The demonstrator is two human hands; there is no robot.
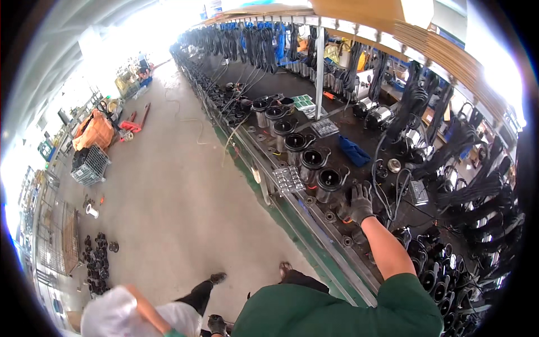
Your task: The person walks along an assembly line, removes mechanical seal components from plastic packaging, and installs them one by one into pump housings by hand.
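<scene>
My right hand, in a grey work glove, reaches over the bench with its fingers stretched out and slightly apart. It lies against a dark, round-topped part at the near end of a row; the palm hides most of that part. Just left of it stands a metal cylinder with a black open top, like a pump body. Several similar cylinders run away from me along the bench edge. A gloved hand at the lower edge, beside my green shirt, appears to be my left; its fingers are too dark to read.
A silver tray of small parts sits at the bench edge, and a blue cloth lies behind the row. Black cable bundles hang overhead. Many black parts crowd the right. Another person is at lower left.
</scene>
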